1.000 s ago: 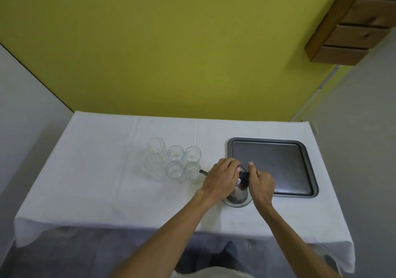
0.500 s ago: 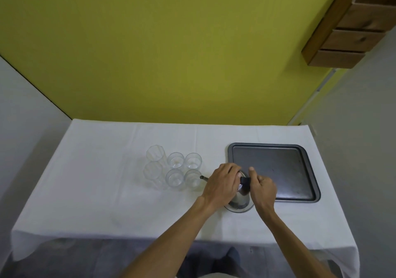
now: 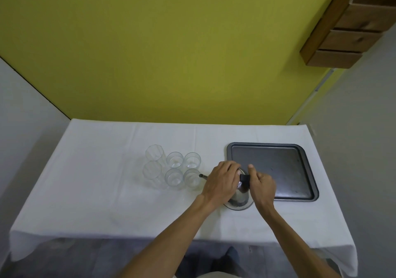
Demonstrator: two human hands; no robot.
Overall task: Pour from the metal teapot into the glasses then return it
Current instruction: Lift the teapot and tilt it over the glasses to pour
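The metal teapot (image 3: 239, 198) stands on the white tablecloth beside the tray's near left corner, its thin spout (image 3: 202, 176) pointing left at the glasses. My left hand (image 3: 221, 181) lies over the pot's top and hides the lid. My right hand (image 3: 263, 183) grips the black handle (image 3: 244, 178) on the pot's right side. Several clear glasses (image 3: 174, 170) stand in a tight cluster just left of the spout; the nearest one (image 3: 191, 178) almost touches it. I cannot tell whether any glass holds liquid.
A dark rectangular baking tray (image 3: 304, 155) lies on the right of the table. The table's near edge (image 3: 107, 234) drops off below my forearms. A yellow wall rises behind the table, and a wooden shelf (image 3: 342, 33) hangs at the upper right.
The camera tilted up slightly, so the table sits lower in view. Both hands stay on the teapot, which has hardly moved.
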